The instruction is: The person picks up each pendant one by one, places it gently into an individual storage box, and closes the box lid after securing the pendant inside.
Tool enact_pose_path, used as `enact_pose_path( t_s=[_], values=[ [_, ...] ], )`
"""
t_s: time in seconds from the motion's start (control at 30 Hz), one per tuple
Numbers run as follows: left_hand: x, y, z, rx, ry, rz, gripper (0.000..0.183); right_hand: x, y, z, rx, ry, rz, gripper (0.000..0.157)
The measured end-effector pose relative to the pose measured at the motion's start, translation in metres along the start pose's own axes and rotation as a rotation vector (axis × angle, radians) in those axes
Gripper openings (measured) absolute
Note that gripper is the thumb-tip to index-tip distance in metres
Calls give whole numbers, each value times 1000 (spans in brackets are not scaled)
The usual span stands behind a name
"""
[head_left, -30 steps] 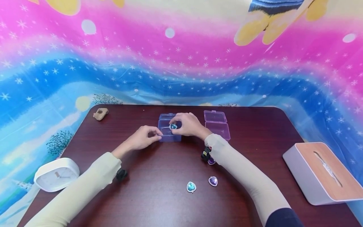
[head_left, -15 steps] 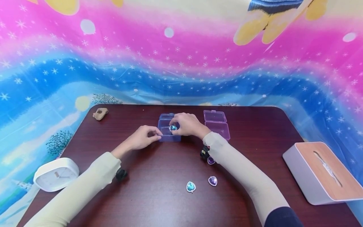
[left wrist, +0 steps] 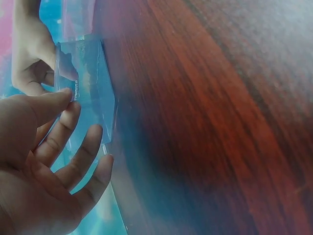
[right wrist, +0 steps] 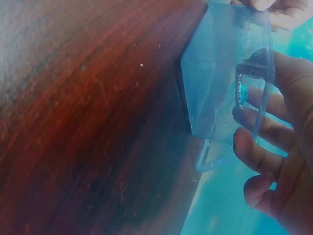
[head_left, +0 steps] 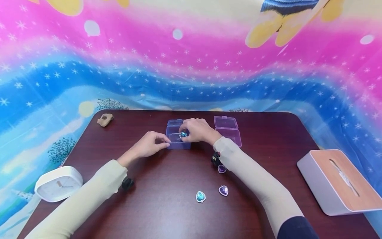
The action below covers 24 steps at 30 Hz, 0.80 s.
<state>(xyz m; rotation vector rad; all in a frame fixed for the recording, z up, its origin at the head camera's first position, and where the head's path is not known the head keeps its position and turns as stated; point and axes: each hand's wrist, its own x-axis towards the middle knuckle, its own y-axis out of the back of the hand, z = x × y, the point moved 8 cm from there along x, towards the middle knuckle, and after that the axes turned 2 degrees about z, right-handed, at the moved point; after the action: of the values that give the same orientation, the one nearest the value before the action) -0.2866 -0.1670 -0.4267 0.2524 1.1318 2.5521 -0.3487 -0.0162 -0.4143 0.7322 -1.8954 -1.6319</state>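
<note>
A clear blue plastic box (head_left: 179, 145) stands with its lid raised at the far middle of the table. My left hand (head_left: 149, 145) pinches its front left corner between thumb and index finger; in the left wrist view the other fingers (left wrist: 83, 156) spread apart. Inside the box, my right hand (head_left: 198, 130) holds a teal heart-shaped gem (head_left: 183, 134) with a beaded silver edge. Through the wall in the right wrist view, the gem (right wrist: 239, 93) stands on edge between thumb and fingers. Another teal heart gem (head_left: 201, 197) and two purple ones (head_left: 223, 190) lie on the table.
An open pink box (head_left: 238, 141) stands right of the blue one, partly behind my right wrist. A white clock (head_left: 59, 183) is at left, a tissue box (head_left: 337, 182) at right, and a small tan object (head_left: 105, 119) at the far left corner.
My right hand has lowered the teal gem slightly into the blue box and shifted it a little right. The left hand keeps its place at the box corner.
</note>
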Motion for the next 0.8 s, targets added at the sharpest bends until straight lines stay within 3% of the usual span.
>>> enact_pose_path(
  t_s=[0.4, 0.6, 0.8],
  values=[
    [1, 0, 1, 7, -11, 9, 14, -3, 2, 4, 55, -14, 5, 38],
    [1, -4, 2, 3, -10, -12, 16, -20, 19, 5, 233, -23, 65, 39],
    [1, -3, 2, 12, -14, -4, 15, -53, 42, -12, 459, 28, 114, 37]
  ],
)
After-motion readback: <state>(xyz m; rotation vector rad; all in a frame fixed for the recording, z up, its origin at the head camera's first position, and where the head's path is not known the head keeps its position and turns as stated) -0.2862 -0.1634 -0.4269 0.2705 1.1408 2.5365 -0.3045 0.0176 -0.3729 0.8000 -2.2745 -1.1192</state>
